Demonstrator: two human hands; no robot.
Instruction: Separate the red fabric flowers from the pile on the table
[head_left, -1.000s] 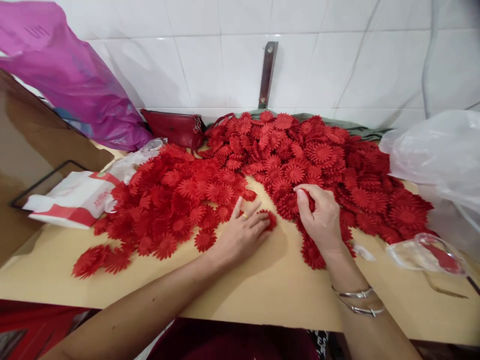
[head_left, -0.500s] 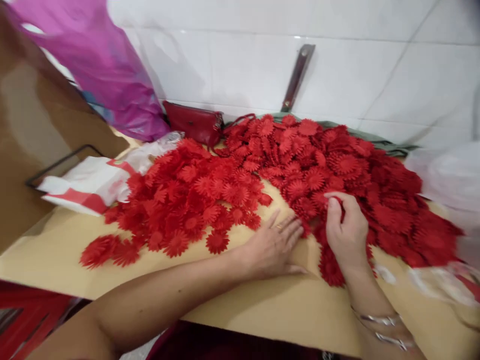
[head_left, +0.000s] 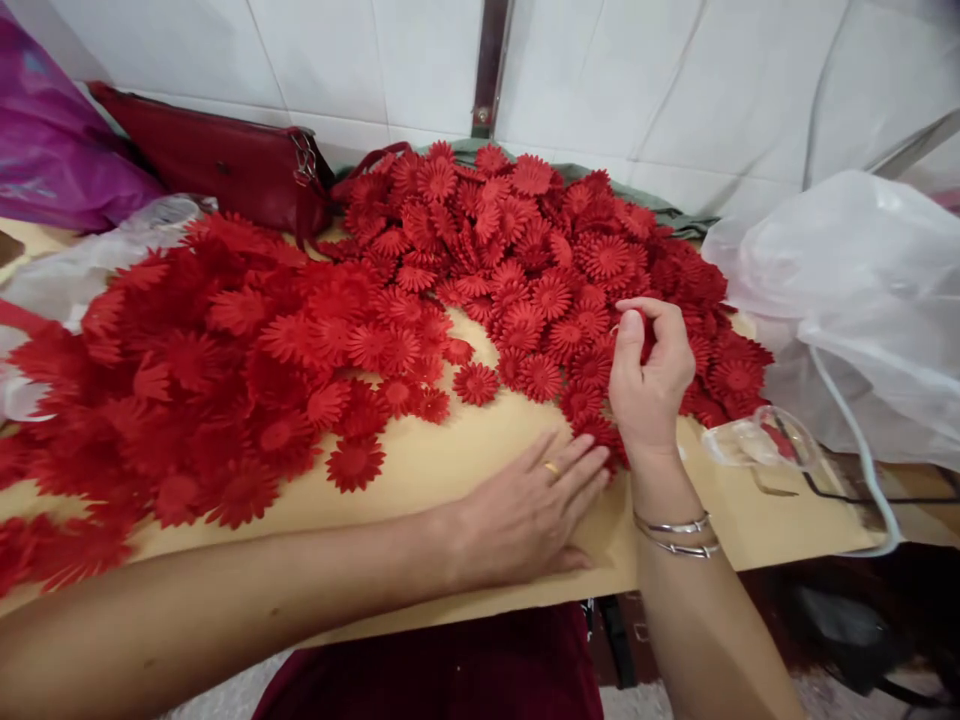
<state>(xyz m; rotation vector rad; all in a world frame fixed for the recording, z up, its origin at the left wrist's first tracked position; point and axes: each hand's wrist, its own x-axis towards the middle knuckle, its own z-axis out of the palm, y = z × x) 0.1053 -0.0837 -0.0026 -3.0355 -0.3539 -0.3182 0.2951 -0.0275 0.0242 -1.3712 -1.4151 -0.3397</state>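
Note:
My left hand (head_left: 536, 505) lies flat on the tan tabletop (head_left: 420, 480), fingers stretched out, a ring on one finger. Its fingertips touch red flowers at the front edge of the right-hand pile (head_left: 551, 295). The flowers are flat, with many narrow petals. Over that pile's front right part is my right hand (head_left: 652, 375), thumb and forefinger closed in a pinch and the other fingers curled. Red shows inside the curl; whether it is held or lies behind cannot be told. A looser heap of red flowers (head_left: 277, 430) spreads on the left.
Behind the heaps lie a dark red purse (head_left: 217, 160) and a green cloth (head_left: 660, 205) along the tiled wall. At far left is a purple bag (head_left: 52, 140). White plastic bags (head_left: 847, 270) and a clear plastic piece (head_left: 757, 440) are on the right.
The view has swung right and closer. My left hand now lies farther forward of the piles, and a lone flower shows in the gap between them. My right hand keeps its pinch.

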